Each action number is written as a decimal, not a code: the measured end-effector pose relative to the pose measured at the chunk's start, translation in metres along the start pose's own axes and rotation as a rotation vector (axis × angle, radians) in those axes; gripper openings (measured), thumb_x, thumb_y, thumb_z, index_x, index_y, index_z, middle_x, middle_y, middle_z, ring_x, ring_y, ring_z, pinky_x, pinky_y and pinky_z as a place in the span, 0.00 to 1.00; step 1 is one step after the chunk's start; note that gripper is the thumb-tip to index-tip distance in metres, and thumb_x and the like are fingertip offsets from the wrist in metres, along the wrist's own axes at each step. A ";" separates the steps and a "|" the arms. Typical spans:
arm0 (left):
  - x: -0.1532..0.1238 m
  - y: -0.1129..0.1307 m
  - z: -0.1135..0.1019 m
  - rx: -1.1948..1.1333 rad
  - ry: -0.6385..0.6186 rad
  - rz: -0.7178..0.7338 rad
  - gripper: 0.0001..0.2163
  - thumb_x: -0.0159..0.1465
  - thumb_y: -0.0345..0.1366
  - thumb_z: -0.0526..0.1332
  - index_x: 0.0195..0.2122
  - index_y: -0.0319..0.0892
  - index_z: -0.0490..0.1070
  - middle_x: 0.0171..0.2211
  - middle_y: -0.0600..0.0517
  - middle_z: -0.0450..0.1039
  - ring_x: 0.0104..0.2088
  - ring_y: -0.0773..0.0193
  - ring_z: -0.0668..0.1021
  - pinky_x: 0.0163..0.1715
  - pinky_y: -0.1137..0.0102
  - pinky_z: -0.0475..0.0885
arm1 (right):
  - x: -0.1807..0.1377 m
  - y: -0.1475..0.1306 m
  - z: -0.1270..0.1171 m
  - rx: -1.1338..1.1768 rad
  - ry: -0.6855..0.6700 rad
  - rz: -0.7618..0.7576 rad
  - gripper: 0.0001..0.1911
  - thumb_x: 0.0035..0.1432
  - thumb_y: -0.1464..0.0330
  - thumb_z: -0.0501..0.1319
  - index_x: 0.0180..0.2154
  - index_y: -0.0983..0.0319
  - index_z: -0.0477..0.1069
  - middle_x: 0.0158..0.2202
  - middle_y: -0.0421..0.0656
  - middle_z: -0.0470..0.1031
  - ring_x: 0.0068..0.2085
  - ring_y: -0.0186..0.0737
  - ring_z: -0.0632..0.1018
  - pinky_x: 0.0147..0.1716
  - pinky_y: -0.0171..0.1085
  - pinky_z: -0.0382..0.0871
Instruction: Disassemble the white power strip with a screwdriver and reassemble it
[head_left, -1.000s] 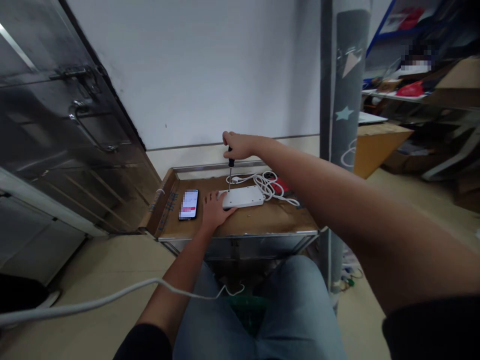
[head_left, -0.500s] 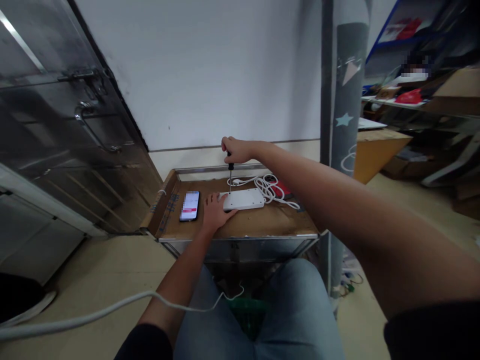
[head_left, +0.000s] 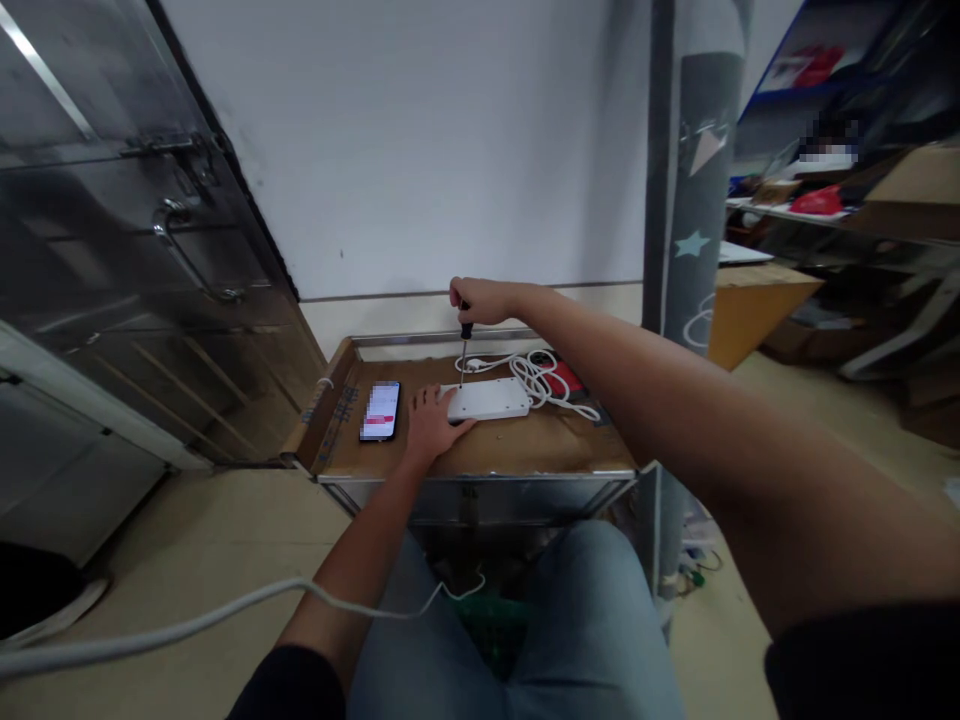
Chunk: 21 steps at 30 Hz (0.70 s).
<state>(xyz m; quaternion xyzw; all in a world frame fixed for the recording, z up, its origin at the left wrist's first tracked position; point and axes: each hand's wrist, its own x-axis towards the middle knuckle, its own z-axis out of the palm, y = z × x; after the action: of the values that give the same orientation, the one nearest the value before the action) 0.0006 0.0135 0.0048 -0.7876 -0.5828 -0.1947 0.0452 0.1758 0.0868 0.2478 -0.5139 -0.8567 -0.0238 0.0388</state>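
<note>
A white power strip [head_left: 491, 399] lies underside up on the cardboard-covered top of a small table, small dark screw holes showing along its edges. My left hand [head_left: 433, 424] holds its left end, fingers over the far side and thumb along the near edge. My right hand [head_left: 484, 300] is closed around the black handle of a screwdriver [head_left: 464, 350]. The tool stands nearly upright, its tip at a hole near the strip's far left corner. The strip's white cord [head_left: 534, 380] lies coiled at its right end.
A lit phone [head_left: 380, 411] lies left of my left hand. Behind the cord sits a red object [head_left: 562, 378], partly covered. The table [head_left: 555, 455] has a raised rim and backs onto a white wall. A grey pillar [head_left: 694, 190] stands at right; a white cable [head_left: 225, 612] crosses my left forearm.
My right hand and the screwdriver handle have shifted slightly right, tilting the tool a little, while its tip stays at the same hole. My left hand keeps its place on the strip.
</note>
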 end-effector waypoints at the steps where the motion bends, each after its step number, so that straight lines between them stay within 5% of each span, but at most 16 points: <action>1: 0.000 0.000 0.000 0.001 0.000 0.000 0.35 0.66 0.64 0.62 0.68 0.50 0.69 0.68 0.40 0.68 0.67 0.40 0.68 0.67 0.48 0.63 | 0.000 0.000 0.000 0.001 0.010 0.017 0.25 0.70 0.56 0.62 0.60 0.64 0.70 0.55 0.49 0.74 0.53 0.39 0.78 0.55 0.45 0.79; 6: -0.001 0.001 -0.001 -0.003 0.006 0.005 0.35 0.67 0.63 0.62 0.68 0.49 0.69 0.67 0.40 0.68 0.66 0.41 0.68 0.67 0.48 0.63 | -0.007 -0.007 0.009 -0.024 0.116 0.080 0.29 0.71 0.52 0.59 0.64 0.64 0.66 0.58 0.51 0.72 0.57 0.43 0.77 0.60 0.51 0.76; 13: -0.002 0.000 0.001 -0.017 0.023 0.006 0.35 0.66 0.63 0.63 0.68 0.49 0.69 0.67 0.40 0.68 0.66 0.41 0.69 0.67 0.49 0.63 | 0.002 -0.004 0.006 0.027 0.014 -0.009 0.25 0.70 0.56 0.63 0.60 0.65 0.69 0.54 0.49 0.75 0.52 0.38 0.78 0.53 0.43 0.79; 21: -0.003 0.000 0.001 -0.031 0.025 0.001 0.35 0.66 0.64 0.63 0.69 0.50 0.69 0.67 0.41 0.68 0.66 0.42 0.69 0.68 0.48 0.63 | -0.003 -0.007 0.011 0.019 0.071 0.068 0.29 0.71 0.52 0.60 0.63 0.64 0.68 0.57 0.50 0.73 0.56 0.42 0.77 0.58 0.49 0.77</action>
<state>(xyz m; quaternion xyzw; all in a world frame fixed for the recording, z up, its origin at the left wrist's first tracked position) 0.0005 0.0112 0.0026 -0.7862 -0.5785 -0.2135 0.0401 0.1706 0.0818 0.2363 -0.5410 -0.8371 -0.0327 0.0747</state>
